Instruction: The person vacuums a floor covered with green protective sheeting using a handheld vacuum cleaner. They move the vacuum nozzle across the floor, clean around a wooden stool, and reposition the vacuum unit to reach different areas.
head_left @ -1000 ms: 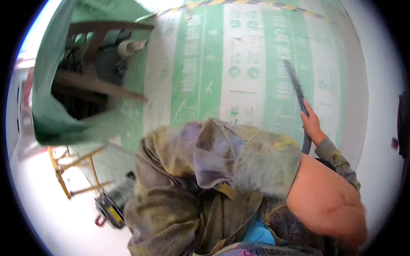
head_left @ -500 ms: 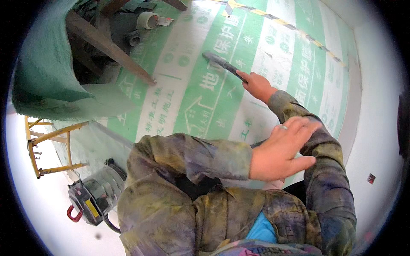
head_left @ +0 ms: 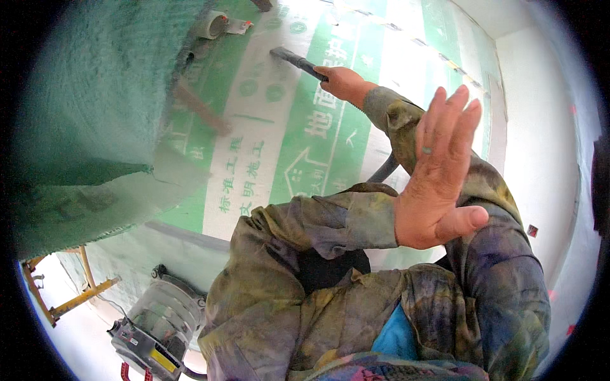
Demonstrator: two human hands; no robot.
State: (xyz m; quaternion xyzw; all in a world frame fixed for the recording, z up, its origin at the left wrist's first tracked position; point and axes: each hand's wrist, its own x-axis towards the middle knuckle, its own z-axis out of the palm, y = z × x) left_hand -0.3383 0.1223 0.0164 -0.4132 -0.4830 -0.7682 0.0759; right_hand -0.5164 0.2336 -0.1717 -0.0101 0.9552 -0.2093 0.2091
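The left hand [head_left: 438,184] is spread; the right hand [head_left: 342,82] grips a vacuum wand [head_left: 301,63] inside the floor film's [head_left: 293,124] right edge. Likely vacuuming; the next stroke needs steadiness.

Left arm [head_left: 311,222] bent, forearm across front of body; left grip [head_left: 432,190] raised, back of it to camera, fingers [head_left: 447,124] straight and pointing up, thumb [head_left: 462,222] out to the right. Right arm [head_left: 499,222] reaches forward and inward, passing behind left grip in view; contact unclear. Right grip [head_left: 346,84] far out, curled tight.
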